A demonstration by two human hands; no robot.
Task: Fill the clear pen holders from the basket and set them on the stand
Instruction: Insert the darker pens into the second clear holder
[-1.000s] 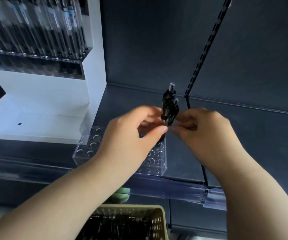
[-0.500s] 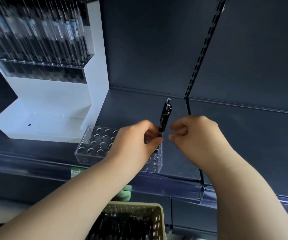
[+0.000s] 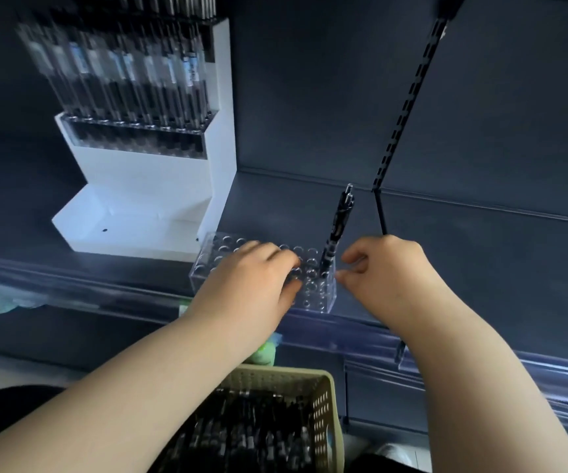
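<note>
1. Standing slightly tilted in a hole at the right end of the clear pen holder point(image 3: 316, 295), one black pen point(image 3: 339, 223) rose above the shelf point(image 3: 480, 254).
2. Left hand point(image 3: 252, 281) rested on the holder's top, fingers loosely bent, gripping nothing.
3. Right hand point(image 3: 392, 268) hung just beside the holder, fingers loosely curled, empty.
4. The holder sat near the white stand point(image 3: 139, 199); the basket point(image 3: 323, 404) of pens lay below.

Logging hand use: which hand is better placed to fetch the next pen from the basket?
Probably the right hand: it is free beside the holder, while the left hand rests on it.
</note>
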